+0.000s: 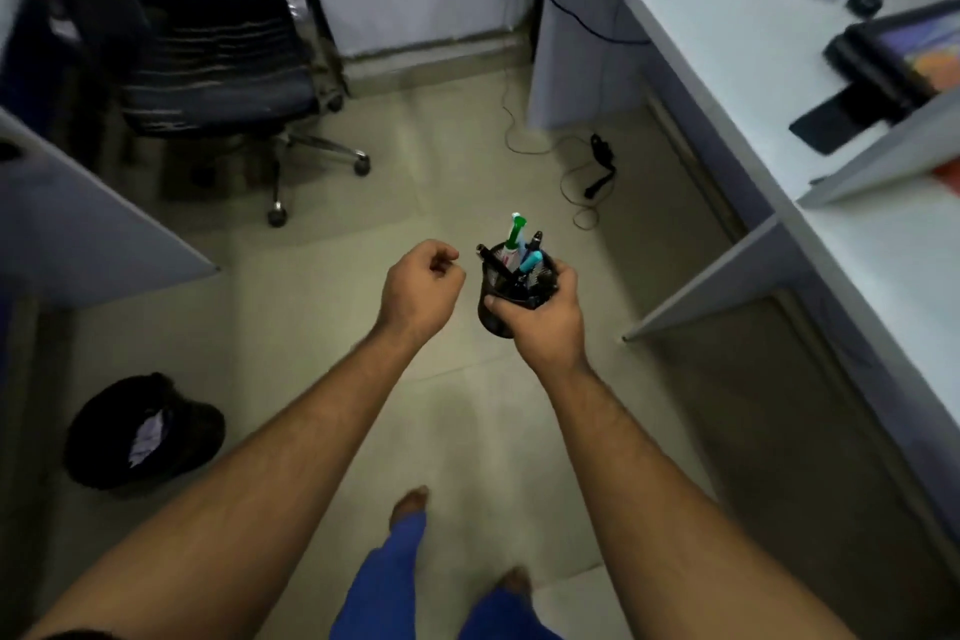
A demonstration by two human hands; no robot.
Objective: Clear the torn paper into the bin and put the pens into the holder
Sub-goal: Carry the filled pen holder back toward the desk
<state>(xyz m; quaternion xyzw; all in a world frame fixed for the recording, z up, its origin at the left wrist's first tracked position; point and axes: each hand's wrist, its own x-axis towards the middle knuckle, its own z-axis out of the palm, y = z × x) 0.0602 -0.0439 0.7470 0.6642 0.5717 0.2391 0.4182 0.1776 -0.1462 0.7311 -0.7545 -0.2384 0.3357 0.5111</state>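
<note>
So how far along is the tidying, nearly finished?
Nearly, it seems. Torn paper already lies in the black floor bin, and several pens stand in the black mesh holder. The right hand grips that holder above the floor; the left hand is curled and seems empty. Left: probably setting the holder on the white desk.

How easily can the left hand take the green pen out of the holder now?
Probably yes. The left hand, curled and holding nothing, hangs just beside the holder gripped by the right hand. The green pen sticks up above the rim with nothing over it.
</note>
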